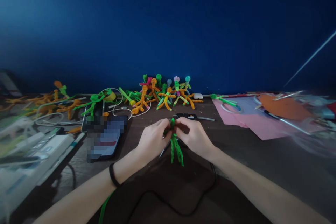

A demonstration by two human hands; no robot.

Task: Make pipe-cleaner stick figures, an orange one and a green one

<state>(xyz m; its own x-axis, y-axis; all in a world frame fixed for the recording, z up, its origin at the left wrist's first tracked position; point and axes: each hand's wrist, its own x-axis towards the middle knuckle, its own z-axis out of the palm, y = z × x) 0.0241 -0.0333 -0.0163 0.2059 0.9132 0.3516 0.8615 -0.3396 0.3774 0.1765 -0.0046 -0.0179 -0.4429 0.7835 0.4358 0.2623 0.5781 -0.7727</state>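
Between my two hands is a green pipe-cleaner figure [176,148], its strands hanging down over the dark table. My left hand [155,134] pinches its upper part from the left, fingers closed. From the right, my right hand [193,133] pinches the same part with thumb and forefinger. The fingertips partly hide the small green top of the figure. Just beneath the left fingers the thin metal tip of a tool [163,149] shows, mostly covered by the hands. Behind the hands lies a small black device [187,116].
Several pipe-cleaner figures [165,99] stand along the blue wall [168,31]. A phone [109,140], white cables [51,120] and a white power strip [49,155] lie left. Pink paper sheets [262,126] and an orange sheet [282,106] lie right. A black cord [168,203] crosses the front.
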